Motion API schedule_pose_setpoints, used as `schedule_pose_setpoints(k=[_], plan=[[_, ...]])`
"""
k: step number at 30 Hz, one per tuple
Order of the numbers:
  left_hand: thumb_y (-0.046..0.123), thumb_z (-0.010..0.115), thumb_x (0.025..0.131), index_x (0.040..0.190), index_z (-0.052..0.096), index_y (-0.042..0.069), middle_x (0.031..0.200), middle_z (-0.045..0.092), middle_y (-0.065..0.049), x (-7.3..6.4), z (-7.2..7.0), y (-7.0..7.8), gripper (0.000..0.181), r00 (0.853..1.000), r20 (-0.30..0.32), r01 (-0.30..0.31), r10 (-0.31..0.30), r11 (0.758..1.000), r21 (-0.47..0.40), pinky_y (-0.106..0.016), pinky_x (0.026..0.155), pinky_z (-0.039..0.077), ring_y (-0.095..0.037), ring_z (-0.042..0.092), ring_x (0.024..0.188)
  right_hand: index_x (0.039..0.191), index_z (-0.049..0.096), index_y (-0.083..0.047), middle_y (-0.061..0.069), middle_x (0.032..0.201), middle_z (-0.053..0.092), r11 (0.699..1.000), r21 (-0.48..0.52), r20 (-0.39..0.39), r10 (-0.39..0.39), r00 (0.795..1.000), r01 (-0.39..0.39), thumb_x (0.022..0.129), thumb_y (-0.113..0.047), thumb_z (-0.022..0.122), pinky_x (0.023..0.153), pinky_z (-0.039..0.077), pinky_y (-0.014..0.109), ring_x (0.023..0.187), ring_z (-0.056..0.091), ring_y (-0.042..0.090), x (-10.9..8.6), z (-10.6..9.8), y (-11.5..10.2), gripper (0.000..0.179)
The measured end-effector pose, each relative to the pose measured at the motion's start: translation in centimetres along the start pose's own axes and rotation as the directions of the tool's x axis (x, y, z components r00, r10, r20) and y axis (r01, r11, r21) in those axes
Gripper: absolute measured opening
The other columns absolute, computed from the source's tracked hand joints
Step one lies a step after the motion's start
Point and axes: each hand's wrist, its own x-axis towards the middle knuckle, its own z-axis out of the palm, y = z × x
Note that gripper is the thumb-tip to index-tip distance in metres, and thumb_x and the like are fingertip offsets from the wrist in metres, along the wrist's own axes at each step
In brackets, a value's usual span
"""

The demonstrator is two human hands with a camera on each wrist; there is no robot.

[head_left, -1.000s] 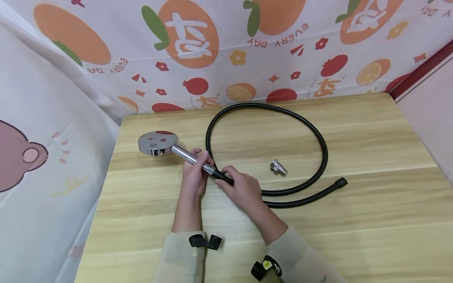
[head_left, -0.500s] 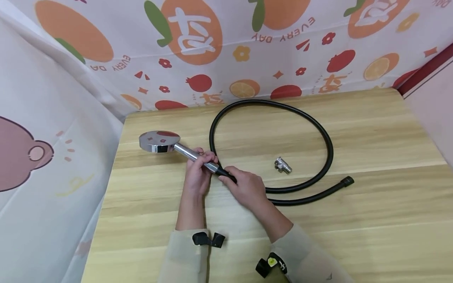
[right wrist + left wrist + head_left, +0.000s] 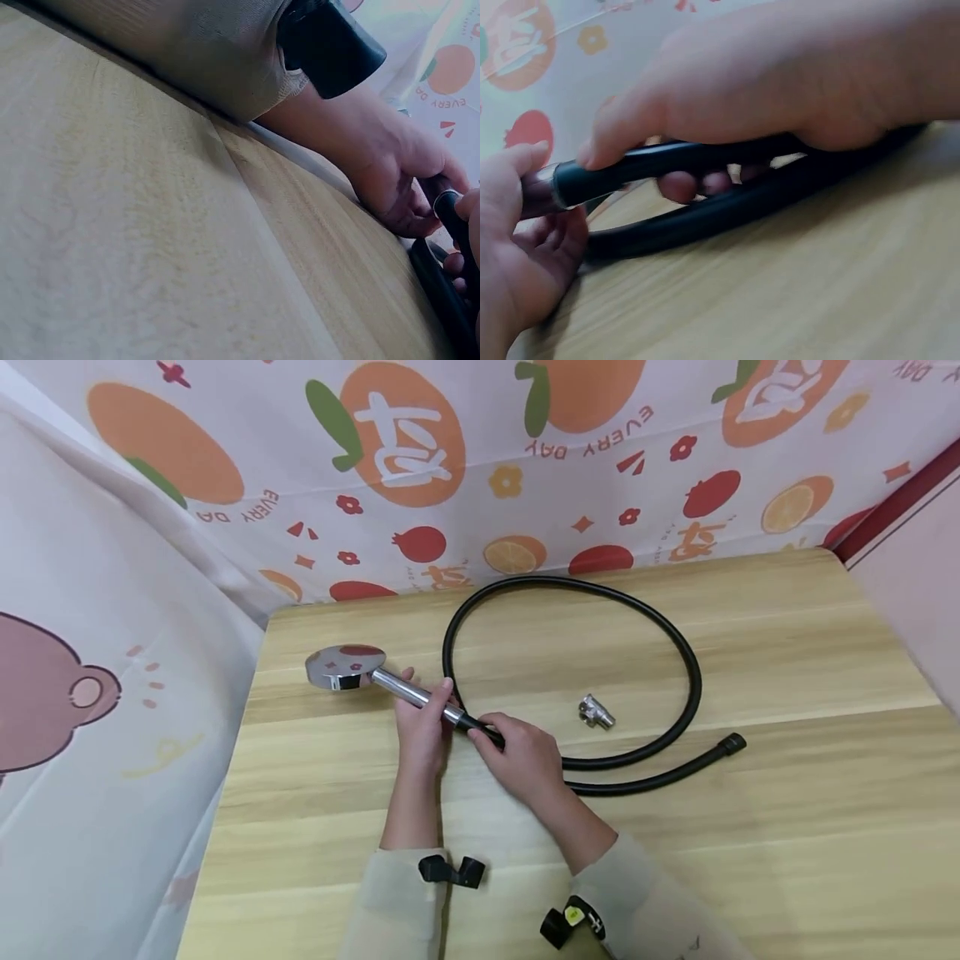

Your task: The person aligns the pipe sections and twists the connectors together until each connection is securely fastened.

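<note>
- We see the left hand (image 3: 422,733) has regripped: its thumb now crosses the handle of the shower head (image 3: 347,668), fingers curled below.
- The right hand (image 3: 527,760) still pinches the black hose (image 3: 540,581), just beside.
- The shower head is toward the left of the table (image 3: 315,827); adjusting there, we judge, continues.

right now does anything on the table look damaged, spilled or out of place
Nothing stands out: no spill or visible damage. The left hand holds the shower head, the right hand the black hose; the small metal fitting simply lies loose inside the hose's loop.
</note>
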Motion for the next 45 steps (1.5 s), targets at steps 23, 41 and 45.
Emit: schedule_pose_setpoints(k=[23, 41, 45], plan=[[-0.003, 0.065, 0.089, 0.155, 0.009, 0.021, 0.113, 0.057, -0.030, 0.4, -0.3, -0.1, 0.090, 0.957, -0.154, -0.234, 0.245, 0.968, 0.091, -0.040, 0.089, 0.054, -0.026, 0.061, 0.093, 0.093, 0.073, -0.008, -0.002, 0.082, 0.066, 0.932, 0.251, -0.270, -0.191, 0.944, 0.260, 0.093, -0.013, 0.065, 0.067, 0.052, 0.020, 0.074, 0.060, 0.007, -0.1, -0.5, 1.0, 0.009], [-0.013, 0.055, 0.082, 0.157, -0.013, 0.020, 0.155, 0.030, -0.018, -0.1, -1.1, 0.4, 0.107, 0.972, -0.137, -0.171, 0.191, 0.975, 0.144, -0.033, 0.104, 0.046, -0.030, 0.045, 0.128, 0.087, 0.071, 0.009, 0.022, 0.077, 0.069, 0.959, 0.172, -0.660, -0.058, 0.749, 0.226, 0.084, 0.006, 0.068, 0.065, 0.044, 0.008, 0.070, 0.056, 0.003, -4.7, -8.6, 8.1, 0.005], [-0.007, 0.059, 0.085, 0.156, -0.014, 0.014, 0.160, 0.024, -0.016, -0.7, -1.2, 0.3, 0.104, 0.975, -0.129, -0.151, 0.180, 0.966, 0.210, -0.028, 0.103, 0.046, -0.028, 0.048, 0.128, 0.086, 0.070, 0.012, 0.019, 0.067, 0.061, 0.987, 0.135, -0.732, 0.043, 0.680, 0.084, 0.081, 0.011, 0.068, 0.062, 0.036, 0.008, 0.066, 0.046, -0.005, -5.6, -11.8, 9.5, 0.006]])
